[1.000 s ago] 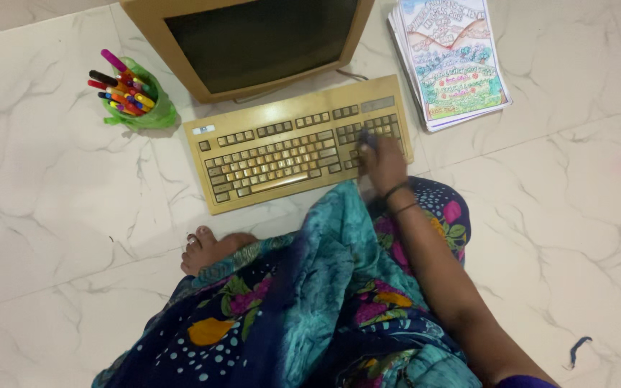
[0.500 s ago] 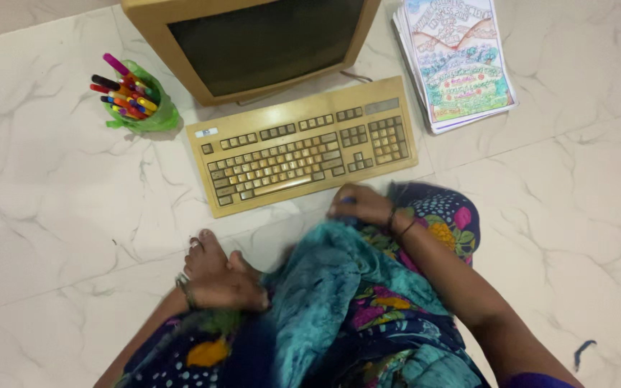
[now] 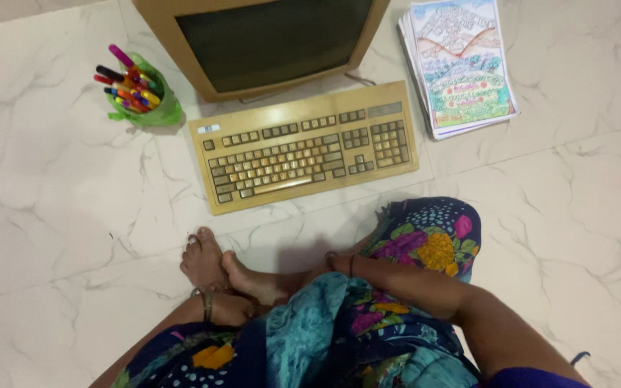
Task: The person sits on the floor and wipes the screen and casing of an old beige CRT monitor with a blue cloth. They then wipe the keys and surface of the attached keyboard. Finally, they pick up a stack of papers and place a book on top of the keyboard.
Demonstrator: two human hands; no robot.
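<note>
Hands are drawn in low at the crossed bare feet (image 3: pixel 213 262), well apart from the yellowed beige computer keyboard (image 3: pixel 303 147), which is left untouched on the white marble floor (image 3: pixel 52 201) directly ahead of the seated person. Left hand (image 3: pixel 228 309) is set against the ankle just below the feet, wrist marked by a dark bangle; its fingers are partly tucked under the teal and navy floral cloth (image 3: pixel 325 330), so whether they are curled or spread cannot be told. Right hand (image 3: pixel 328 267) is brought across the lap toward the same feet, and it is mostly hidden behind the foot and the cloth, so its grip cannot be told either; nothing is seen held in it. Keyboard is laid square to the beige boxy monitor (image 3: pixel 267 39) with dark screen, placed just behind it, presumably so both face the sitter. Green plastic cup full of coloured markers (image 3: pixel 136 93) is stood to the left of the monitor, within reach. Stack of coloured drawing sheets (image 3: pixel 461 68) is laid flat to the right of the keyboard, near but apart from it.
</note>
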